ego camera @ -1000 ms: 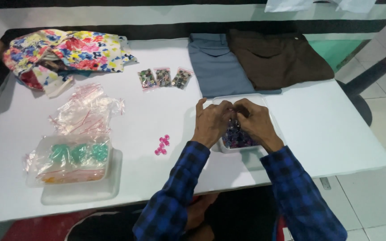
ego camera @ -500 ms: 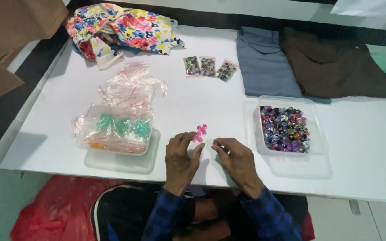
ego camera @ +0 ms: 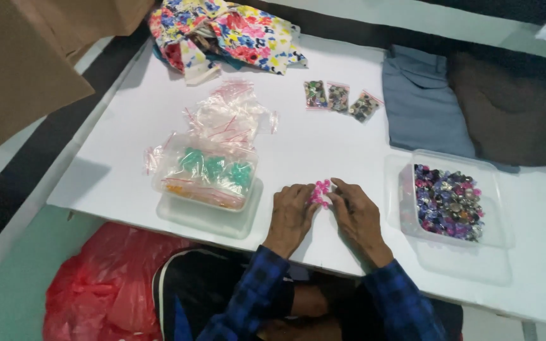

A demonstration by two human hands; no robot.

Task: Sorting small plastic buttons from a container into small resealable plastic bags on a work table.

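Note:
A small cluster of pink beads [ego camera: 319, 192] lies on the white table [ego camera: 127, 164] between my two hands. My left hand [ego camera: 291, 215] rests flat with its fingertips touching the cluster from the left. My right hand [ego camera: 358, 215] touches it from the right. Whether either hand pinches a bead I cannot tell. A clear plastic tub [ego camera: 494, 215] full of mixed purple, pink and silver beads [ego camera: 447, 202] stands just right of my right hand.
A clear lidded box [ego camera: 206, 173] with green and orange pieces sits left, under several empty small zip bags [ego camera: 229, 113]. Three small filled bags [ego camera: 339, 100] lie farther back. Flowered cloth [ego camera: 235, 31], folded grey [ego camera: 421, 104] and brown cloth [ego camera: 516, 107], a red bag [ego camera: 96, 290] below.
Both hands left the bead tub and moved left to the pink beads. The view has shifted, so the table sits further right and closer.

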